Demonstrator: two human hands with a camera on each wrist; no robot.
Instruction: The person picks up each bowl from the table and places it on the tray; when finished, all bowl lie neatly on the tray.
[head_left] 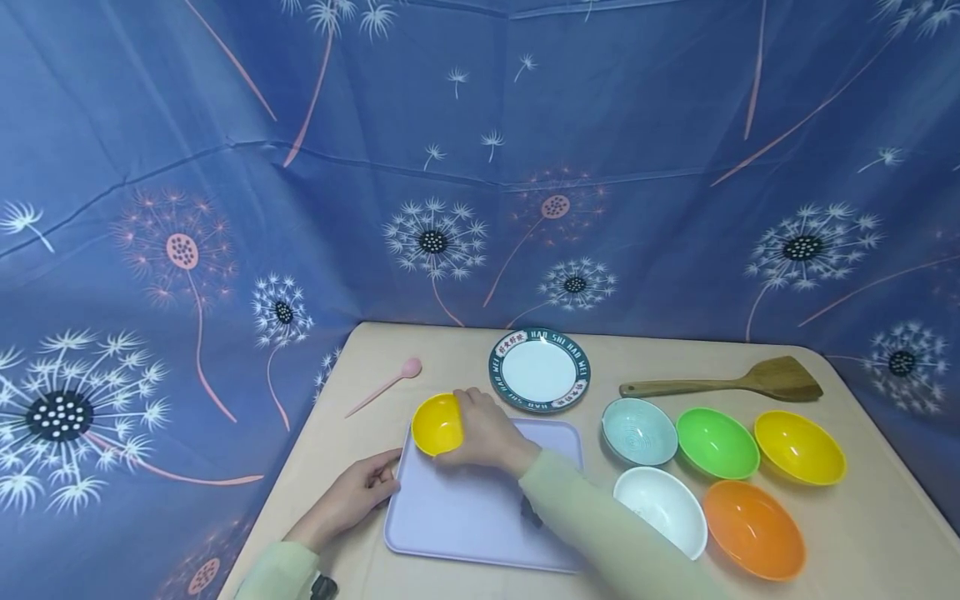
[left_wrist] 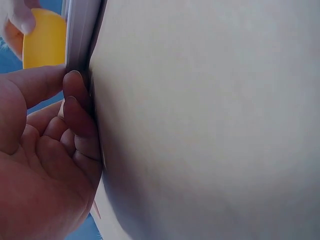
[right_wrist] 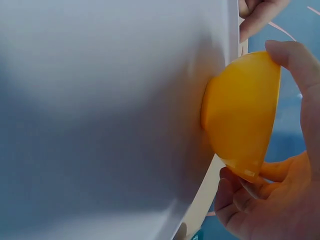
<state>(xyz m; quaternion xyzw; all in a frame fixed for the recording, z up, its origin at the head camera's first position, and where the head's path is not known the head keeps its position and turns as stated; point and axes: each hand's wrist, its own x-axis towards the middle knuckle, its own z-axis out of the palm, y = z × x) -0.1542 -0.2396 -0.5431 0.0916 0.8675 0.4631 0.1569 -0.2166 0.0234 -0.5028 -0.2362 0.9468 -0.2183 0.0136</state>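
A small yellow bowl (head_left: 435, 425) is at the far left corner of the lilac tray (head_left: 457, 525). My right hand (head_left: 483, 433) holds it by the rim, fingers on the far side and thumb on the near side. In the right wrist view the bowl (right_wrist: 242, 112) stands upright, its base at the tray surface; contact is hard to tell. At the tray's left edge, my left hand (head_left: 356, 496) grips the rim. The left wrist view shows the thumb and curled fingers of this hand (left_wrist: 50, 145) at the tray's edge (left_wrist: 82, 35).
Right of the tray are light blue (head_left: 640, 431), green (head_left: 717, 443), yellow (head_left: 799, 447), white (head_left: 660, 510) and orange (head_left: 753, 531) bowls. Behind lie a green-rimmed plate (head_left: 540, 370), a wooden spatula (head_left: 780, 380) and a pink spoon (head_left: 390, 385). A blue dandelion-print cloth (head_left: 660, 167) hangs behind the table.
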